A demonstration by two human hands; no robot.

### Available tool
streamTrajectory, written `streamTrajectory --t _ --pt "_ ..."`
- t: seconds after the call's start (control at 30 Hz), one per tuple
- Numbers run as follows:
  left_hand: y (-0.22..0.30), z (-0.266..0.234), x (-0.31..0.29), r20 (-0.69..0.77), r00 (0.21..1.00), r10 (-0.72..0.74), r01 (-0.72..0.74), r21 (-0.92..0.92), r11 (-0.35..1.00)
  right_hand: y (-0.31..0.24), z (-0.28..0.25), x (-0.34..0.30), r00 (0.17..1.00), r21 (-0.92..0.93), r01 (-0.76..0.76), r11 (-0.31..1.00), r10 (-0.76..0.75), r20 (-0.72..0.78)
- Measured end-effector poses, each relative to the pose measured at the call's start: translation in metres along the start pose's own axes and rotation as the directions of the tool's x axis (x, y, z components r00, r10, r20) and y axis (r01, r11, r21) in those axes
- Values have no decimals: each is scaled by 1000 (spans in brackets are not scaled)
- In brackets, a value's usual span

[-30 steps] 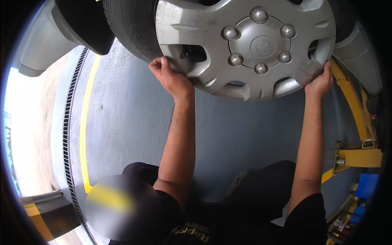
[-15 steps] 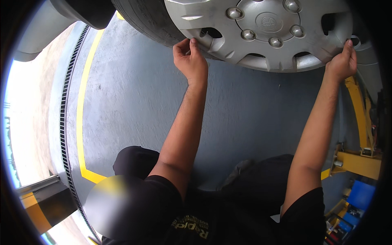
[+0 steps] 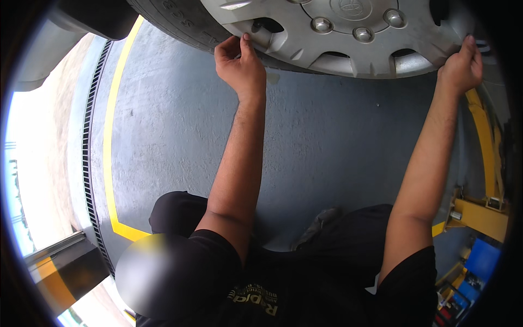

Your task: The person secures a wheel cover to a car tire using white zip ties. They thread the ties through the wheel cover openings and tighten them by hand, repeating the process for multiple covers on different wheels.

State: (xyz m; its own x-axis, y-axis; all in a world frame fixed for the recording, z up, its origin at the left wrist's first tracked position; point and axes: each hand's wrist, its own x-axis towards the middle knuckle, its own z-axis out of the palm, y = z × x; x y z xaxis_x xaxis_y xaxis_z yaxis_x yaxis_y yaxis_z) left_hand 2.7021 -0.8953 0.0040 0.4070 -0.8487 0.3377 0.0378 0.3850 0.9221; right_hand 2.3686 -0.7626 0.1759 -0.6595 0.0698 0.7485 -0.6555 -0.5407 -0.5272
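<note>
A silver wheel cover (image 3: 376, 54) with round bolt-like caps and cut-out slots fills the upper part of the view. My left hand (image 3: 242, 68) grips its lower-left edge, the thumb against the front and the fingers curled behind. On the right edge, my right hand (image 3: 462, 66) holds it in a similar pinch, thumb up on the face. A black tyre (image 3: 180, 24) curves behind the cover at the left. Whether the cover sits fixed on the wheel or apart from it, I cannot tell. Its top is cut off by the view.
Grey floor (image 3: 321, 141) lies under my arms, with a yellow line (image 3: 109, 147) and a drain grate (image 3: 90, 141) at the left. Yellow lift parts (image 3: 482, 218) and a blue object (image 3: 482, 259) stand at the right. A black-and-yellow post (image 3: 65, 275) is at the lower left.
The wheel cover and both hands sit higher in the view, with the cover and left hand a little further left. More tyre shows along the cover's lower edge. Both grips stay.
</note>
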Motion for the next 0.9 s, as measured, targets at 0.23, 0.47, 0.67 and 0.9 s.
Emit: streamTrajectory --t 0.23,0.47,0.67,0.9 --pt "0 -1 11 47 999 -4 0 99 995 12 3 0 999 17 45 999 -46 15" --pt "-10 -8 23 110 987 -115 104 102 989 3 2 11 996 -105 -85 991 89 33" --pt "-13 -11 34 181 983 -39 -2 222 975 5 2 18 986 -47 -155 987 157 50" --pt "5 -11 28 174 984 34 -97 371 924 7 -1 23 977 -18 -192 981 193 96"
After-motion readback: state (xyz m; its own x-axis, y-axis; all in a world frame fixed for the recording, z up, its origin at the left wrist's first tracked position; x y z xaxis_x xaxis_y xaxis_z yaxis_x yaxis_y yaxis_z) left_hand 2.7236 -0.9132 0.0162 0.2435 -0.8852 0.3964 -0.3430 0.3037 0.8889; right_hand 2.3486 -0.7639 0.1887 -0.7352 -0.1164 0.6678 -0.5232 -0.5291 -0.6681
